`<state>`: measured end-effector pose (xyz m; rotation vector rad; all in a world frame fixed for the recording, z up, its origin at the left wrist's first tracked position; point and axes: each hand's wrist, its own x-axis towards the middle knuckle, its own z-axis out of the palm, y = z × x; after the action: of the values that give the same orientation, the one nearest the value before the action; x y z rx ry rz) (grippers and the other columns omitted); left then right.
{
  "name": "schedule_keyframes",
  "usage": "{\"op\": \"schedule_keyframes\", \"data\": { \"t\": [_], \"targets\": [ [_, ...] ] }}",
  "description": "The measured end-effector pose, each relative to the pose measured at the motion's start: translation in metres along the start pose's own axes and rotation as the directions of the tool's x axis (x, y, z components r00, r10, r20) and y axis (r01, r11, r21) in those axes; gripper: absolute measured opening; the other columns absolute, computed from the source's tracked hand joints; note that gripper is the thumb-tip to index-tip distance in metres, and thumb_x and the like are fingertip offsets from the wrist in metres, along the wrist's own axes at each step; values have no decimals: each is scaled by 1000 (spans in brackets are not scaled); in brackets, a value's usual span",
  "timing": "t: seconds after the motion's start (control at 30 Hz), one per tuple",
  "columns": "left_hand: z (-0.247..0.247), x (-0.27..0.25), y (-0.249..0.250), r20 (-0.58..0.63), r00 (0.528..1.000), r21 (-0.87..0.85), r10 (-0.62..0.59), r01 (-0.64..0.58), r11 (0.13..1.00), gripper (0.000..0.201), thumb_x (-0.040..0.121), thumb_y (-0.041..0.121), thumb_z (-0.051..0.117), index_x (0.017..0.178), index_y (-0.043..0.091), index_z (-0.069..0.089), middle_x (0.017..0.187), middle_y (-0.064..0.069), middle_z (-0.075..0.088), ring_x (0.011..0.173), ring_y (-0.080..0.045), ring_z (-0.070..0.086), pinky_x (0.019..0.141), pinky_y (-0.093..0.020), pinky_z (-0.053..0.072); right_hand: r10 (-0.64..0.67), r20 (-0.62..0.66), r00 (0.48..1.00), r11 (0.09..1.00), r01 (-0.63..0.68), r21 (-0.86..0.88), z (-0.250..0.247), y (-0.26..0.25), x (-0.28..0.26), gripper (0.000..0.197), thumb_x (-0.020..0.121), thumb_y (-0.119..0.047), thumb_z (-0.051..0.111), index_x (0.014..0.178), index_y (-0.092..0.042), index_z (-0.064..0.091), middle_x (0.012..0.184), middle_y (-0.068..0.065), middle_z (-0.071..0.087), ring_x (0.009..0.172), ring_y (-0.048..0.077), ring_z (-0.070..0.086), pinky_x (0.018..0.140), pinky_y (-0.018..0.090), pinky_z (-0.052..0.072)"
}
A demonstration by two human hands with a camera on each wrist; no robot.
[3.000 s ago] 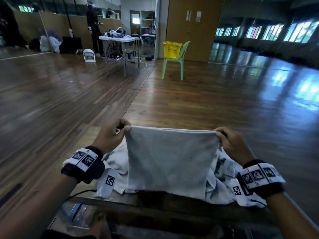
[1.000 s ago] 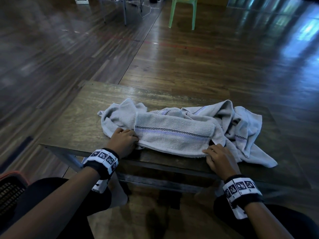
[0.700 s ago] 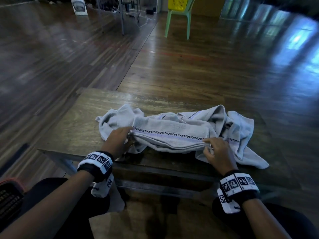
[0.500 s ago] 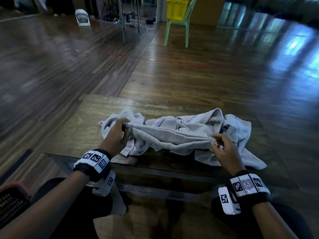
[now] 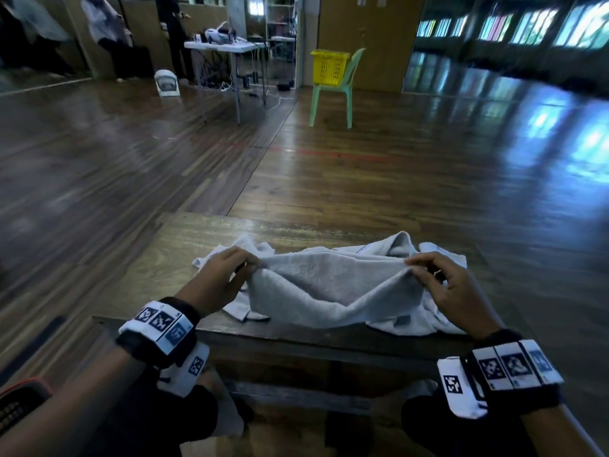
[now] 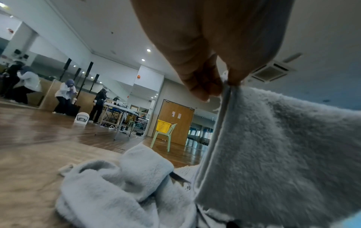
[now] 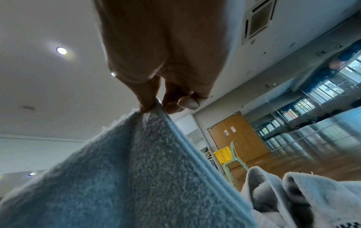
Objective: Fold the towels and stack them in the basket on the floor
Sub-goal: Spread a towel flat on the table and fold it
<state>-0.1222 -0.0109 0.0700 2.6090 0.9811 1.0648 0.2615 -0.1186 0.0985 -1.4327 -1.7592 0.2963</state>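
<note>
1. Since half a second ago both hands have lifted the grey towel (image 5: 329,285) higher off the pile; its top edge is now stretched between them, sagging in the middle.
2. Left hand (image 5: 219,278) pinches the towel's left corner between thumb and fingertips (image 6: 203,91).
3. Right hand (image 5: 448,285) pinches the right corner the same way; the right wrist view shows the thumb (image 7: 146,98) clamped on the cloth.
4. Towel's lower part drapes onto the wooden table (image 5: 171,258), near its front edge.
5. Crumpled towels (image 5: 398,245) lie on the table behind and under the held one.
6. Dark basket (image 5: 16,407) with an orange rim sits at lower left on the floor, mostly cut off.
7. Yellow basket (image 5: 329,67) rests on a green chair (image 5: 342,90) far back.
</note>
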Motion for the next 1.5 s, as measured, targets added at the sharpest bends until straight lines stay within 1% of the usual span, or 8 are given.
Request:
{"op": "schedule_keyframes", "data": {
  "t": [0.27,0.4,0.6,0.77,0.9,1.17,1.33,1.5],
  "targets": [
    [5,-8,1,83,980,53,-179,175,983,10,92,13,37,90,20,43,89,1,52,78,-5,42,73,-11,36,39,-8,999,999,-39,1,-2,2,-10,19,90,-10,57,97,-26,64,94,-11,64,83,5,59,67,9,43],
    [4,-15,2,19,981,-20,-194,194,981,25,92,34,23,89,19,42,87,-3,53,78,-14,50,70,-28,41,59,54,997,998,-61,31,1,0,-15,17,90,-8,56,93,-23,62,97,-13,61,84,2,58,69,9,44],
    [5,-30,6,-55,973,-35,-223,222,974,10,97,17,30,91,24,36,83,3,50,71,-10,51,61,-21,37,97,123,988,989,-110,102,8,12,-24,28,91,-8,54,86,-35,57,86,-11,61,81,6,58,70,13,46],
    [26,-32,-16,-20,959,-86,-282,280,956,19,95,33,23,88,23,38,86,3,51,83,-16,51,74,-33,44,192,144,971,974,-206,89,18,31,-20,24,92,-10,52,86,-33,55,84,-11,60,82,5,57,70,16,45],
    [51,-18,-40,1,945,-41,-327,327,944,11,95,13,35,87,20,39,83,2,51,75,-13,48,72,-30,41,309,231,923,948,-319,8,33,52,-2,14,93,-14,52,87,-26,55,89,-1,60,81,10,55,72,23,44],
    [95,15,-89,182,812,-31,-555,569,822,10,97,5,36,88,6,40,74,-2,49,72,-23,48,60,-21,31,464,285,839,885,-454,-105,78,106,44,17,94,-17,50,110,-13,57,102,6,62,94,21,60,79,34,49],
    [112,28,-99,292,708,-79,-643,688,721,13,98,15,39,97,5,46,93,-8,56,87,-22,51,75,-30,36,466,320,825,884,-421,-203,89,124,63,12,91,-12,55,103,-13,57,97,4,60,95,21,56,81,31,45],
    [108,30,-109,369,757,-88,-539,606,791,29,93,26,53,116,9,47,104,0,58,93,-15,55,73,-25,42,500,371,783,866,-435,-249,84,130,66,13,86,-17,62,87,-23,50,89,3,59,86,22,58,80,39,48]
  ]
}}
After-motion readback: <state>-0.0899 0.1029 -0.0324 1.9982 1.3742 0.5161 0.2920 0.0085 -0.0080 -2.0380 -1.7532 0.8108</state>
